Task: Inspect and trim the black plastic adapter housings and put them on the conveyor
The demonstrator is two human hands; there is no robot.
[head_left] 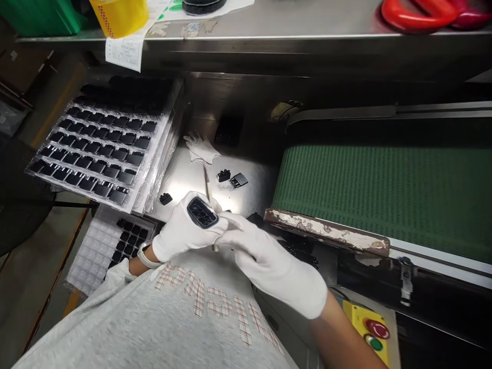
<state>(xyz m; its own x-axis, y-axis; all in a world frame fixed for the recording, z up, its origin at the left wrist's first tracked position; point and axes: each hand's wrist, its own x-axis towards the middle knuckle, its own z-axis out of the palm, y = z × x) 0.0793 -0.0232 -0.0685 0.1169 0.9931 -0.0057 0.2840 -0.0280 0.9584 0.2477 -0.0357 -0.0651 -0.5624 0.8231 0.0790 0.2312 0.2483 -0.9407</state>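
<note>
Both my hands wear white gloves and meet close to my chest. My left hand (180, 230) is closed around a small black rectangular part (202, 212) with several round holes in its face. My right hand (269, 261) is closed in a pinch on a thin stick-like tool (208, 187) whose shaft rises above the part. Its fingertips touch the left hand beside the part. On the steel bench beyond lie two small black pieces (223, 176) (165, 199) and a flat grey-and-black part (239, 180).
A stack of clear trays filled with black parts (96, 154) leans at the left. A lower tray (115, 241) is partly filled. A green conveyor belt (384, 189) runs at the right. A spare white glove (202, 148) lies on the bench. A yellow button box (371, 330) sits bottom right.
</note>
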